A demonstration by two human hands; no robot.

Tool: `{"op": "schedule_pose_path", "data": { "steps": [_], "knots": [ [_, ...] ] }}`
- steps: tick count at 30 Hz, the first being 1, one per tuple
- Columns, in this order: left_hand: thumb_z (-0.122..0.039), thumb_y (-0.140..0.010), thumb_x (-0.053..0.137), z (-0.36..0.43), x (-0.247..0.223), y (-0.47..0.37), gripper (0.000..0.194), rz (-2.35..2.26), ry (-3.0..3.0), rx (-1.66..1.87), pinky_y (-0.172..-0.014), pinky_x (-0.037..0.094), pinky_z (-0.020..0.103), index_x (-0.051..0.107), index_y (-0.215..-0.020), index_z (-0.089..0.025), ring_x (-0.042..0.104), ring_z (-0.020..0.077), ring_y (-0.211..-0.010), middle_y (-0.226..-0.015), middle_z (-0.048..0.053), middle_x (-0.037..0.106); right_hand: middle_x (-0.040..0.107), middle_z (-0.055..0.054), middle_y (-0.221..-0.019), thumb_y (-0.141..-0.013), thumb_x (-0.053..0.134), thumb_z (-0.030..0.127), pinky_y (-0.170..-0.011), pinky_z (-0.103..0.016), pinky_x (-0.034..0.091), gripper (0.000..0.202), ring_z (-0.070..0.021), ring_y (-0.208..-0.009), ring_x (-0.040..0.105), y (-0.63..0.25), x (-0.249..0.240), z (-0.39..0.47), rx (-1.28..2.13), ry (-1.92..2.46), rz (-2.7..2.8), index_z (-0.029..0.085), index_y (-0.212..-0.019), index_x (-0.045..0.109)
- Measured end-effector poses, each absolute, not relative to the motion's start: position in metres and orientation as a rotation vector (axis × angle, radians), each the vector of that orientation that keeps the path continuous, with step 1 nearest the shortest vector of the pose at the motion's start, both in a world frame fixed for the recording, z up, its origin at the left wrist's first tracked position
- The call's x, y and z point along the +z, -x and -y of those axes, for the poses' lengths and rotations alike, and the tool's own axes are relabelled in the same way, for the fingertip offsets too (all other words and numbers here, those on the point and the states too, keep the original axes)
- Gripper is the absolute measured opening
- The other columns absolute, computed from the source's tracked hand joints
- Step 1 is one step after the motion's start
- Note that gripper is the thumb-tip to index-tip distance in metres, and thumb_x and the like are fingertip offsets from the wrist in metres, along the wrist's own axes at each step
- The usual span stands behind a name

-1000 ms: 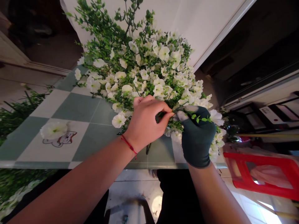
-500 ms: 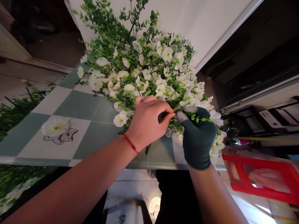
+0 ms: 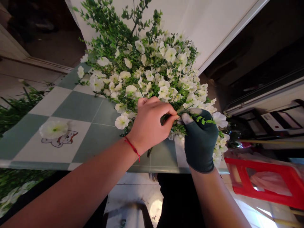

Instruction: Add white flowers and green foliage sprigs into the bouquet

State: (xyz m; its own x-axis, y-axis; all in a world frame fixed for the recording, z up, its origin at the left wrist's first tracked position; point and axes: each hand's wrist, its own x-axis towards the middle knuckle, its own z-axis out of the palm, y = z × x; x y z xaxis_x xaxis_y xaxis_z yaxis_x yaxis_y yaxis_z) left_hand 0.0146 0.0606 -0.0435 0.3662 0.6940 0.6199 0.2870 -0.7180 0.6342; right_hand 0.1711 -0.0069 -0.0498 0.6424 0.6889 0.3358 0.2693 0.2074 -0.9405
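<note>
My bare left hand (image 3: 154,120), with a red string bracelet (image 3: 133,148) at the wrist, pinches the end of a thin green stem between thumb and forefinger. My right hand (image 3: 201,139), in a dark green glove with pale fingertips, is closed on the same leafy stem (image 3: 203,120), whose small leaves stick out over the glove. Both sets of fingertips nearly meet. Right behind them rises a large heap of white flowers (image 3: 149,75) with green foliage (image 3: 106,34). Part of the stem is hidden by my fingers.
A loose white flower (image 3: 54,129) lies on the green-and-white checked tabletop (image 3: 97,107), at the left. Greenery (image 3: 21,104) stands beyond the table's left edge. A red plastic stool (image 3: 263,193) is at the right, near binders (image 3: 273,122). A white wall (image 3: 201,19) backs the heap.
Hardly anything differs. My gloved right hand has shifted very slightly left, and the view has moved a little. Both hands keep their hold on the stem.
</note>
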Motion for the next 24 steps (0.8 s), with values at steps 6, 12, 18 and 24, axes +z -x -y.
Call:
{"op": "schedule_pose_path", "data": {
  "steps": [6,12,18,24],
  "knots": [
    [-0.023,-0.100,0.080,-0.061,-0.044,-0.014,0.013,-0.854,-2.226,1.294,-0.097,0.040,0.046,0.075,-0.089,-0.025,0.069,0.0248,-0.092,-0.087,-0.001,0.080,0.080,0.000,-0.094,-0.079,0.093,0.033,-0.085,-0.035,0.063,0.026,-0.0186,-0.088,0.074,-0.172,-0.051,0.007,0.272,1.409,0.916,0.021,-0.098,0.078],
    [-0.022,-0.102,0.077,-0.061,-0.047,-0.013,0.013,-0.821,-2.259,1.311,-0.097,0.039,0.046,0.073,-0.090,-0.025,0.069,0.0246,-0.093,-0.087,-0.001,0.079,0.080,0.001,-0.096,-0.083,0.089,0.032,-0.089,-0.036,0.062,0.024,-0.0194,-0.091,0.075,-0.175,-0.050,0.008,0.274,1.437,1.010,0.023,-0.101,0.078],
    [-0.021,-0.104,0.076,-0.060,-0.047,-0.012,0.015,-0.813,-2.224,1.323,-0.098,0.040,0.045,0.073,-0.090,-0.026,0.067,0.0237,-0.094,-0.090,-0.002,0.079,0.078,0.004,-0.088,-0.080,0.089,0.028,-0.082,-0.031,0.060,0.019,-0.0163,-0.083,0.072,-0.168,-0.041,0.009,0.305,1.418,1.015,0.023,-0.095,0.078],
    [-0.024,-0.103,0.078,-0.062,-0.049,-0.010,0.015,-0.881,-2.157,1.309,-0.098,0.042,0.045,0.073,-0.089,-0.026,0.065,0.0248,-0.093,-0.090,0.000,0.076,0.079,0.004,-0.089,-0.081,0.090,0.030,-0.085,-0.031,0.062,0.020,-0.0159,-0.084,0.073,-0.163,-0.039,0.008,0.299,1.422,1.036,0.024,-0.095,0.077]
  ]
}}
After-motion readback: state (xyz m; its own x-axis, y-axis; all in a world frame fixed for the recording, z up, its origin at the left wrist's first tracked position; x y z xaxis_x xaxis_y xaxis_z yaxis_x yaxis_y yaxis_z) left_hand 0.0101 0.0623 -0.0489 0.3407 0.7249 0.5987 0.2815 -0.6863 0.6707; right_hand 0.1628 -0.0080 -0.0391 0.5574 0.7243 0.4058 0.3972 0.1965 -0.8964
